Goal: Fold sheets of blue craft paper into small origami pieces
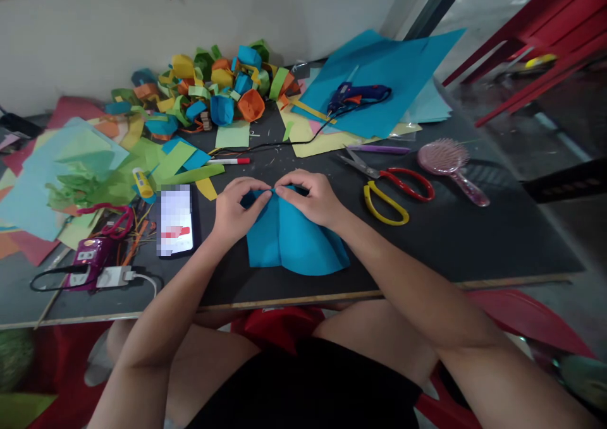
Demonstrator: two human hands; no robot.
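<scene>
A blue sheet of paper (289, 239) lies folded on the dark table (474, 239) in front of me. My left hand (234, 209) pinches its top edge from the left with curled fingers. My right hand (308, 195) pinches the same edge from the right. The fingertips of both hands meet at the fold near the paper's top middle.
Scissors with red and yellow handles (391, 189) and a pink hairbrush (450, 163) lie to the right. A blue glue gun (355, 95) rests on blue sheets behind. A phone (175, 219), a glue stick (142, 182), a red marker (228, 161) and heaps of coloured paper pieces (213, 88) lie left.
</scene>
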